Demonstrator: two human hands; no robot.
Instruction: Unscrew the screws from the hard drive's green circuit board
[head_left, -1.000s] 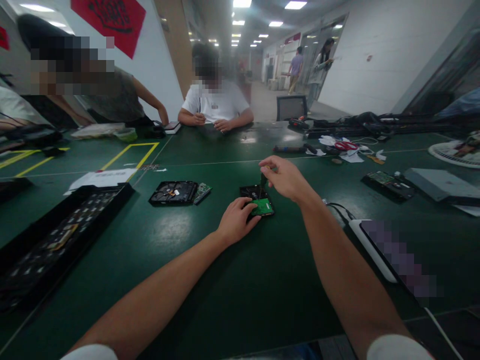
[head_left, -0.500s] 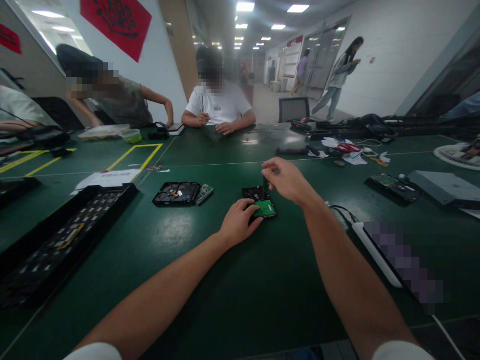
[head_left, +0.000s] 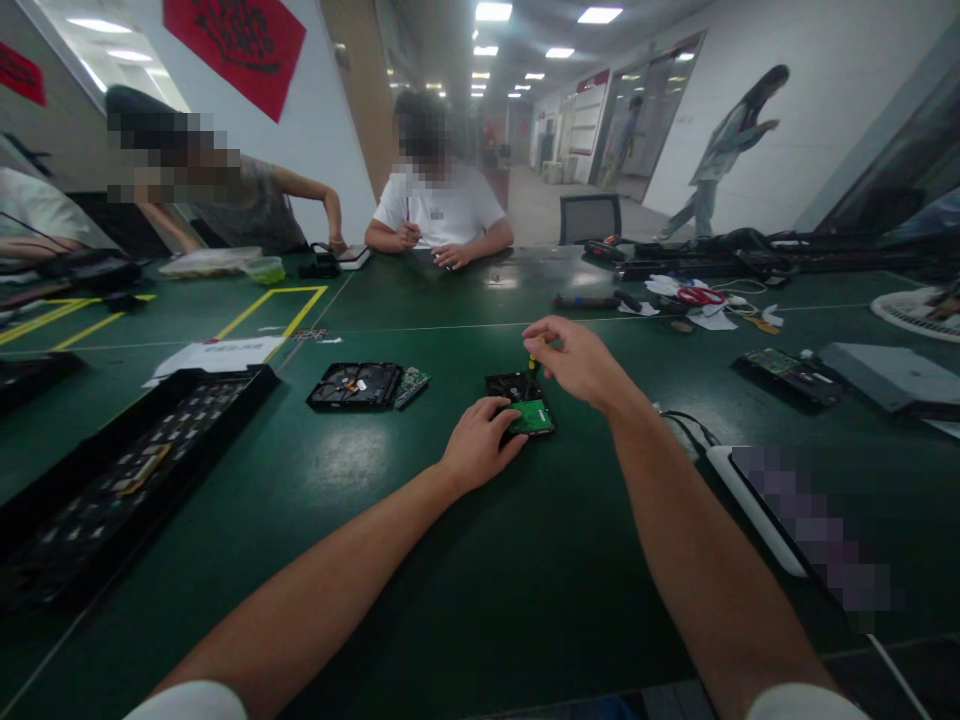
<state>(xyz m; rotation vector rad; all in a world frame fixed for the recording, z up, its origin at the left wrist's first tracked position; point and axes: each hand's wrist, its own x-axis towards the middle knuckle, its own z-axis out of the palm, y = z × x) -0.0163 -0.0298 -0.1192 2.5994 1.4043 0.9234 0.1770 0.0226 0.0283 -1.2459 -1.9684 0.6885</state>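
A black hard drive (head_left: pixel 504 384) with a green circuit board (head_left: pixel 533 416) lies on the green table in front of me. My left hand (head_left: pixel 482 442) grips its near left side, thumb along the near edge and fingers over the board. Above the drive, my right hand (head_left: pixel 571 358) pinches the top of a small screwdriver (head_left: pixel 533 362) with a yellow and dark handle. The screwdriver stands nearly upright, its shaft pointing down at the drive by the board's far edge. Whether its tip sits in a screw is too small to tell.
Left of my hands lie another hard drive (head_left: pixel 354 386) and a loose circuit board (head_left: pixel 412 386). A long black tray (head_left: pixel 247 388) holds small parts. To the right are a third drive (head_left: pixel 787 377), a grey box (head_left: pixel 892 375) and a tablet-like device (head_left: pixel 757 515). Co-workers sit across.
The screwdriver's handle now shows more yellow between my right fingers, as if turned. Both hands stay in place. A person in the background has walked to the right.
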